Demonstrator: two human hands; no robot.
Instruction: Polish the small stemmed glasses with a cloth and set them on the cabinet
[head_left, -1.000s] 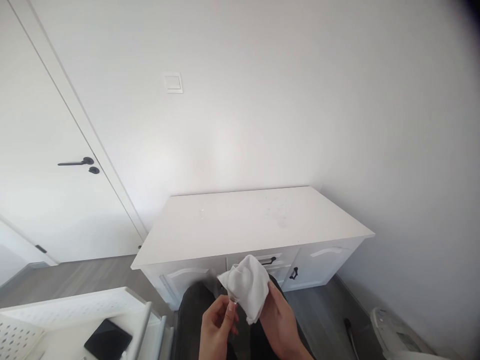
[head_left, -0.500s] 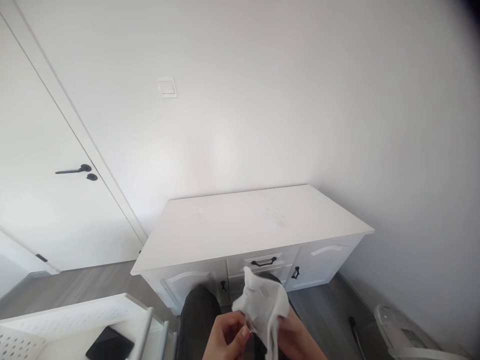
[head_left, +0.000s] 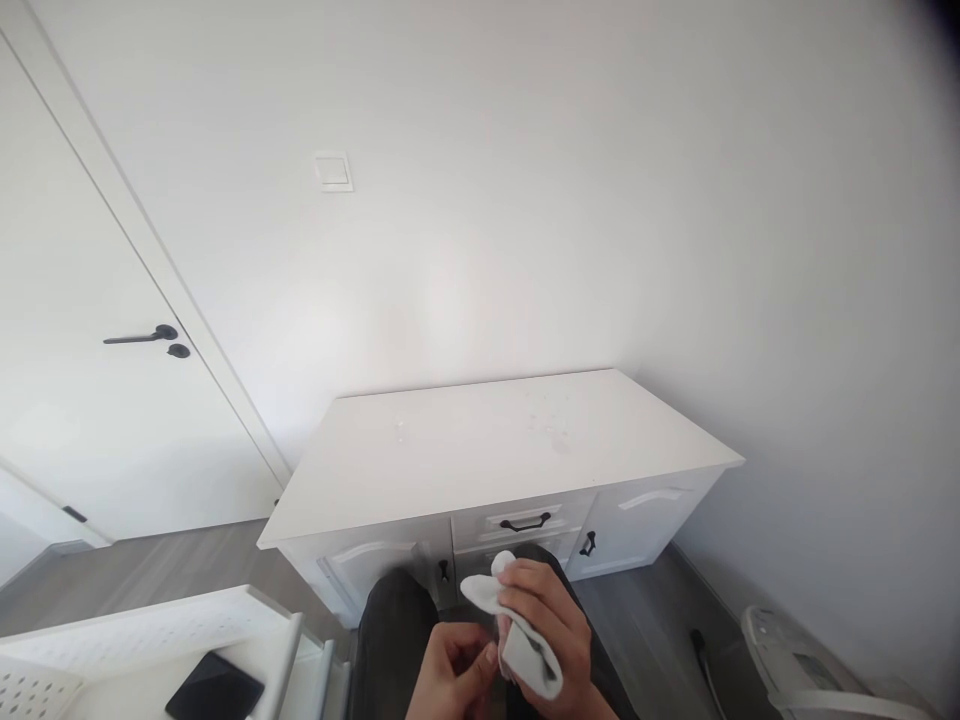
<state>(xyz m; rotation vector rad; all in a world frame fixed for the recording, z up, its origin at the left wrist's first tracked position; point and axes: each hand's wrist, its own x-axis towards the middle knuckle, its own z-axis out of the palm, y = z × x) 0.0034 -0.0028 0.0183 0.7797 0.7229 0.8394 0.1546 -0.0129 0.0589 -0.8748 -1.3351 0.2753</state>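
- Low in the near middle of the scene, the right hand [head_left: 541,625] is closed around a white cloth [head_left: 517,630], its fingers curled over the top of the bundle.
- One end of the cloth pokes out to the left above the fingers, and another fold hangs out below the palm.
- Just beside it on the left, the left hand [head_left: 454,675] pinches the cloth's near edge between thumb and fingertips, so both grips are clenched on the same cloth.
- Both hands sit above the person's dark trouser legs [head_left: 394,640].
- Beyond the hands stands a white cabinet [head_left: 495,450] against the far wall; its top surface shows a few faint marks, and the drawer has a black handle [head_left: 526,523].
- At the near left is a white perforated cart [head_left: 150,625] with a dark flat device [head_left: 215,686] lying in it.
- Farther left is a white door with a black lever handle [head_left: 142,337].
- A wall switch [head_left: 332,171] sits high on the far wall.
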